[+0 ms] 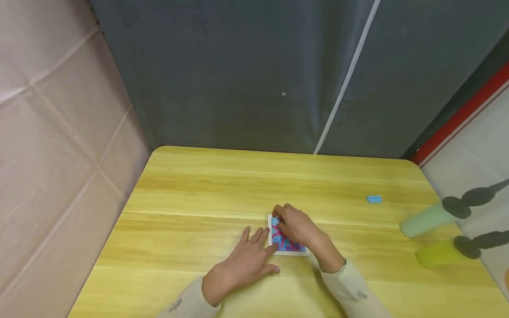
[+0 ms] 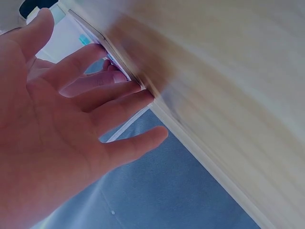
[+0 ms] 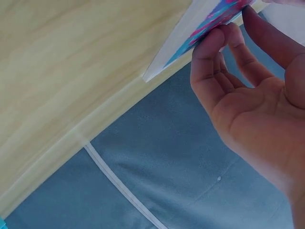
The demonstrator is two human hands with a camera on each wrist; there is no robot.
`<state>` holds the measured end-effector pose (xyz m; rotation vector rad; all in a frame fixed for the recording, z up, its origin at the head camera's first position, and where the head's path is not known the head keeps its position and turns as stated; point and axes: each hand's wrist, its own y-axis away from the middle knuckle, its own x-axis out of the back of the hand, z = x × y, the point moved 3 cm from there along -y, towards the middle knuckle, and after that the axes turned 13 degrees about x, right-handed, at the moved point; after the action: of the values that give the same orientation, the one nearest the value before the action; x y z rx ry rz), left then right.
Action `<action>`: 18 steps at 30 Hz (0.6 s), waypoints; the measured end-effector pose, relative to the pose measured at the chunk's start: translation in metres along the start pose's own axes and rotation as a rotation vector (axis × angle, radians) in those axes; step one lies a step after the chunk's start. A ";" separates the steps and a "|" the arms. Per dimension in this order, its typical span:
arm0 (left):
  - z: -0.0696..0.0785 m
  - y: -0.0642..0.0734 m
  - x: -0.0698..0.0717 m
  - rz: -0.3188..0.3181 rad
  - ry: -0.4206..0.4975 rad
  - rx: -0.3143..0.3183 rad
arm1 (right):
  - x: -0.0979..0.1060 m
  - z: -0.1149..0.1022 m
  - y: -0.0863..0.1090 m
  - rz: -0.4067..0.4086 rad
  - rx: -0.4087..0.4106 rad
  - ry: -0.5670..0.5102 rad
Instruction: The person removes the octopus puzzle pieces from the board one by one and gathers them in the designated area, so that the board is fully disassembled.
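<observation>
While left hand [image 1: 247,260] splays | right hand [image 1: 297,226] arches, touching card [image 1: 287,246]

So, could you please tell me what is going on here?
A person is working with both hands on a small white-bordered picture card on the wooden table. The left hand, fingers spread, touches its left side; the right hand, fingers bent, touches its patterned face. A blue brick lies apart, to the right.
</observation>
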<state>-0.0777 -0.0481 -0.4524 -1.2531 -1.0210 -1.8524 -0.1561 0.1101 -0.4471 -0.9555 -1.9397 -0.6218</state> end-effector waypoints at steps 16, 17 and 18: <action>-0.002 -0.002 0.000 0.024 -0.016 -0.016 | -0.002 0.002 -0.003 0.010 0.003 -0.012; -0.003 -0.002 0.001 0.026 -0.017 -0.016 | -0.001 0.002 -0.004 0.013 0.006 -0.011; -0.003 -0.003 0.001 0.028 -0.017 -0.014 | 0.000 0.002 -0.005 0.016 0.009 -0.013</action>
<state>-0.0819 -0.0495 -0.4525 -1.2877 -0.9960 -1.8330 -0.1611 0.1086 -0.4486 -0.9706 -1.9428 -0.5982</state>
